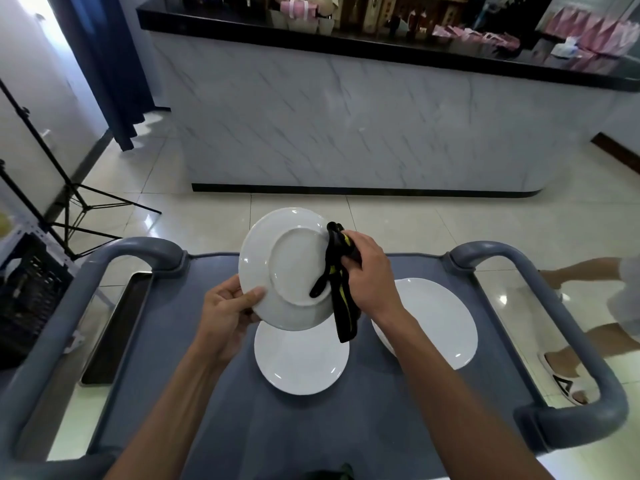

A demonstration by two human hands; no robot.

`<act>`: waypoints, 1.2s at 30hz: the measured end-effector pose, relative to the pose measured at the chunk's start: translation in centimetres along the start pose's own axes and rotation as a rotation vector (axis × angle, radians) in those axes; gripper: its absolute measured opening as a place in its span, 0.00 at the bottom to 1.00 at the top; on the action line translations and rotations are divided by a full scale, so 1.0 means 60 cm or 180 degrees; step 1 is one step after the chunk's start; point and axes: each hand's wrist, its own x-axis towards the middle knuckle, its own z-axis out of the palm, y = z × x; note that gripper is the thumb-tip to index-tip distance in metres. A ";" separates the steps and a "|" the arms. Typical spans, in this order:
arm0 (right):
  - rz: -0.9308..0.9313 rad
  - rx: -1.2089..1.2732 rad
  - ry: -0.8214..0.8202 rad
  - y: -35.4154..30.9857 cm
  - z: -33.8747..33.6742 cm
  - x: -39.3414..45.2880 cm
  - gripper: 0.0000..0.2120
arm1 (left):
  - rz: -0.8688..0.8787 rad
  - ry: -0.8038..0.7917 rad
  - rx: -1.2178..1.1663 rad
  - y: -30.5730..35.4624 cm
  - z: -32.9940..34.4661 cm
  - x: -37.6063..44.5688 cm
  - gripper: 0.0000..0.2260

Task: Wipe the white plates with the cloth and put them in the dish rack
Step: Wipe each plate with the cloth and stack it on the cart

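By the left edge of the room stand a black crate (33,292) and a black tripod (74,199) on the shiny floor. A dark tray (117,327) lies just beside the left edge of the grey cart (242,410), under its round left handle (69,282).

The left hand (225,313) grips the lower left rim of a white plate (277,265) — thumb on the side we see, fingers curled behind. The plate is held up in the air, tilted, with its bottom ring facing the person. Under it, near the middle of the cart top, a second white plate (298,362) lies flat.

The right hand (367,275) is closed tight around a black cloth (341,289) with yellow marks. The cloth touches the right side of the held plate, and its long end hangs down past the plate's rim.

Near the right edge of the cart top lies a third white plate (440,323) — the right arm crosses over part of it. Past the right handle (561,327), another person's legs and a white sandal (568,382) show on the floor. A long marble counter (346,133) stands behind the cart.
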 end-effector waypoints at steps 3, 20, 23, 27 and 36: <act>0.0119 0.0135 -0.0002 -0.005 0.005 -0.014 0.22 | 0.0009 0.0067 -0.0163 0.003 0.000 0.007 0.13; -0.0989 -0.0715 -0.0169 -0.055 0.115 -0.115 0.29 | 0.0200 0.0446 -0.0205 0.024 0.021 0.021 0.12; -0.1135 -0.0788 -0.0257 -0.039 0.110 -0.126 0.32 | 0.0162 0.0524 -0.0275 0.023 0.011 0.020 0.10; -0.0808 -0.0621 -0.0023 -0.013 0.086 -0.124 0.26 | 0.0058 0.0500 -0.0373 0.020 0.001 0.020 0.10; 0.0040 0.0034 0.0124 0.008 0.004 -0.052 0.23 | -0.0094 -0.0023 -0.0099 0.027 -0.003 0.019 0.11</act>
